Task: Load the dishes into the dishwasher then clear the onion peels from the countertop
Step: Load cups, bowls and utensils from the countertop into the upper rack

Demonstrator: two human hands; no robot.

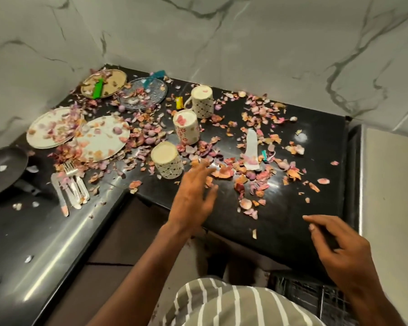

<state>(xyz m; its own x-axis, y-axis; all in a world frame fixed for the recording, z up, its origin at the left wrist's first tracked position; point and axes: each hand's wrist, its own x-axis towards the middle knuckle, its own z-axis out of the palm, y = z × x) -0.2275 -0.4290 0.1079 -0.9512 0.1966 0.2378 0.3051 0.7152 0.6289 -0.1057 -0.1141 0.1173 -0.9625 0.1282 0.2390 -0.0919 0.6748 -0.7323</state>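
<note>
Pink and orange onion peels (pixel 257 180) litter a black corner countertop (pixel 280 220). Three mugs stand upside down: a dotted one (pixel 167 161) nearest, a red-flowered one (pixel 186 128) behind it, another dotted one (pixel 201 102) farther back. White plates (pixel 104 140) (pixel 50 128) lie at the left, a tan plate (pixel 104 83) and a glass plate (pixel 143 94) in the corner. Forks and knives (pixel 68 189) lie at the left front. My left hand (pixel 193 194) hovers open just right of the nearest mug, holding nothing. My right hand (pixel 337 250) is open over the counter's front right, empty.
A dark pan (pixel 3 170) sits at the far left edge. A green lighter (pixel 97 88) lies on the tan plate. A white wrapper (pixel 251 147) lies among the peels. A black wire dishwasher rack (pixel 316 297) shows below the counter at the right. Marble walls enclose the corner.
</note>
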